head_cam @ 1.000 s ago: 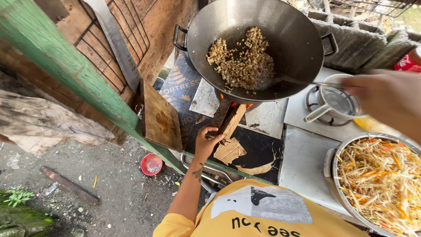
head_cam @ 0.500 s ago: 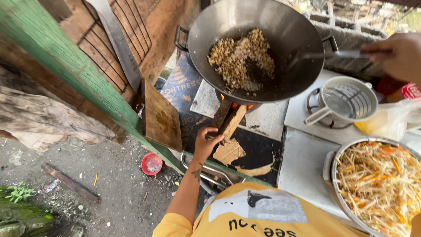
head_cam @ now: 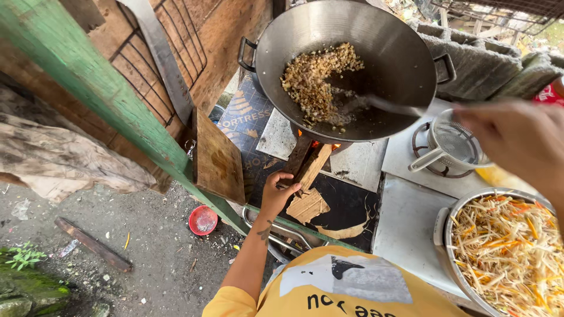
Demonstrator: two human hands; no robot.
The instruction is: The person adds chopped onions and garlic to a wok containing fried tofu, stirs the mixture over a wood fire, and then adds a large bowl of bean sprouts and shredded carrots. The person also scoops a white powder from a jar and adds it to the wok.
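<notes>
Left hand (head_cam: 277, 192) grips rough firewood (head_cam: 311, 167); right hand (head_cam: 520, 141) grasps a metal spatula (head_cam: 382, 105) in the round wok (head_cam: 352, 64).

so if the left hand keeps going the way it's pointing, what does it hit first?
The left hand points up toward the firewood stick under the wok; its fingertips look about on it already, though depth is unclear.

You're under soft, even daylight, brightest up at one o'clock, with no hard shadows. The wok (head_cam: 352, 64) carries a dull sheen across its inner wall. Your right hand (head_cam: 517, 141) at three o'clock is motion-blurred and too close for focus. Lines bow at the edges, like the green post (head_cam: 100, 94) at ten o'clock.
</notes>
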